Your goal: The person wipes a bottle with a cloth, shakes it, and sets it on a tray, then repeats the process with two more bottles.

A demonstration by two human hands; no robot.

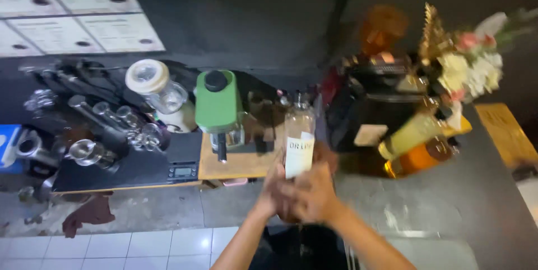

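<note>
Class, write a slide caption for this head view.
Both hands grip a clear labelled bottle beside a green grinder.

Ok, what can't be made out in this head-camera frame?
- Lower part of the clear glass bottle with white label: hidden behind the left hand and right hand.
- Which fingers grip: motion blur.
- Bottle's contents: blurred.
- Small black digital scale: display too small.
- Flower bouquet: blurred.

Dim scene, dark upper background, motion blur throughout, soft focus, muted colours
</note>
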